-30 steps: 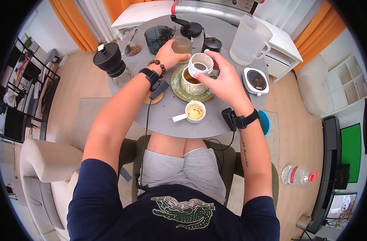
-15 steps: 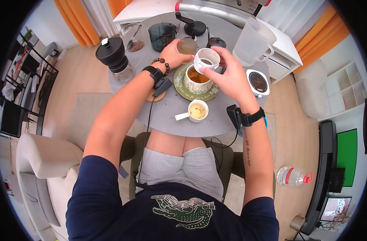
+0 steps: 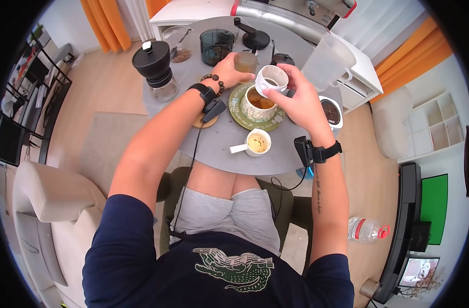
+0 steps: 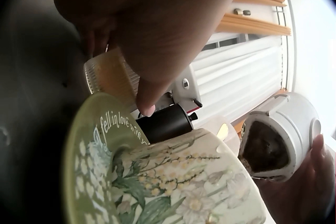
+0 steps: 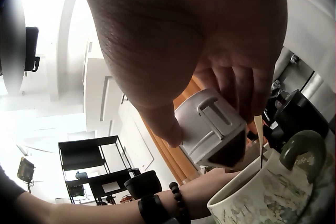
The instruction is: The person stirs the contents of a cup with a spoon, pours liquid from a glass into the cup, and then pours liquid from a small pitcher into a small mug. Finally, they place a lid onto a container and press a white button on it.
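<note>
My right hand (image 3: 302, 100) pinches a white filter cup (image 3: 273, 78) between thumb and fingers, tilted over a floral mug (image 3: 257, 110). Its underside shows a dark, wet-looking patch (image 4: 266, 151) in the left wrist view. Brown liquid (image 3: 260, 98) with bits in it lies in the mug, and a thin handle (image 5: 259, 134) leans out of it. The mug stands on a green saucer (image 3: 238, 116) with white lettering. My left hand (image 3: 229, 72) holds a ribbed glass (image 3: 245, 62) of amber liquid just behind the saucer.
Nearest me sits a small white handled cup (image 3: 257, 142) with yellowish liquid. A hand grinder (image 3: 153, 64) stands at left, a dark container (image 3: 217, 47) and black crank lid (image 3: 255, 38) behind. To the right are a clear pitcher (image 3: 329, 61) and a white scale (image 3: 331, 113).
The head view has swung, so the table's things appear further right. Both hands keep hold of the filter cup and the glass, with little movement relative to the mug.
</note>
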The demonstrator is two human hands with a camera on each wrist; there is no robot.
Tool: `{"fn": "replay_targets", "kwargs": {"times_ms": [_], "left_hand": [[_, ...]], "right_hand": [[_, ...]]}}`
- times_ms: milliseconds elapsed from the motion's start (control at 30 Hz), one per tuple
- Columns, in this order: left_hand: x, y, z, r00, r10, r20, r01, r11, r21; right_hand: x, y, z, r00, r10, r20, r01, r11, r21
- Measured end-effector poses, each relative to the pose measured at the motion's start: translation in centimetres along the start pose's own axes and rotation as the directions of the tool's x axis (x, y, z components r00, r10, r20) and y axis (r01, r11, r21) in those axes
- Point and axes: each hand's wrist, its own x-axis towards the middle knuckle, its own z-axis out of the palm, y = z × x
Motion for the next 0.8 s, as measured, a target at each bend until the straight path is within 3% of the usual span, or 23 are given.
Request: {"fn": "replay_targets", "kwargs": {"times_ms": [133, 200, 233, 300, 367, 433, 500, 567, 700, 800], "left_hand": [[0.0, 0.0, -0.1, 0.994, -0.063, -0.091, 0.066, 0.997, 0.028], [-2.5, 2.3, -2.4, 0.981, 0.042, -0.191, -0.031, 0.997, 0.064], [-3.6, 2.9, -3.3, 0.981, 0.042, -0.191, -0.030, 0.997, 0.066], [-6.1, 3.5, -5.5, 0.971, 0.177, -0.160, -0.160, 0.981, 0.113], [-9.4, 4.8, -7.6, 0.962, 0.223, -0.160, -0.204, 0.971, 0.126], [-12.4, 6.0, -9.8, 0.991, 0.114, 0.074, -0.125, 0.979, 0.160], [-15.2, 6.2, -10.8, 0.988, 0.081, 0.130, -0.105, 0.975, 0.197], [-17.5, 6.1, -11.7, 0.982, 0.044, 0.184, -0.087, 0.969, 0.232], [-19.6, 6.0, -12.8, 0.953, 0.071, 0.295, -0.180, 0.916, 0.360], [-19.4, 5.9, -12.8, 0.943, 0.011, 0.333, -0.148, 0.908, 0.391]], "right_hand": [[0.2, -0.5, -0.7, 1.000, 0.013, 0.003, -0.013, 1.000, 0.028], [0.4, -0.8, -0.8, 1.000, 0.008, -0.019, -0.008, 1.000, 0.018], [0.4, -0.9, -0.8, 1.000, 0.008, -0.019, -0.008, 1.000, 0.019], [0.4, -1.1, -0.8, 0.997, 0.013, 0.077, -0.008, 0.998, -0.065], [0.4, -1.5, -0.7, 0.998, 0.023, 0.063, -0.020, 0.999, -0.044], [0.2, -1.6, -0.6, 0.998, 0.034, 0.054, -0.033, 0.999, -0.024], [0.0, -1.4, -0.7, 0.983, 0.071, 0.172, -0.064, 0.997, -0.050], [0.0, -1.6, -0.8, 0.982, 0.086, 0.168, -0.080, 0.996, -0.038], [-0.1, -1.2, -1.4, 0.968, 0.111, 0.224, -0.100, 0.993, -0.058], [0.5, -0.9, -1.8, 0.984, 0.117, 0.133, -0.117, 0.993, -0.009]]}}
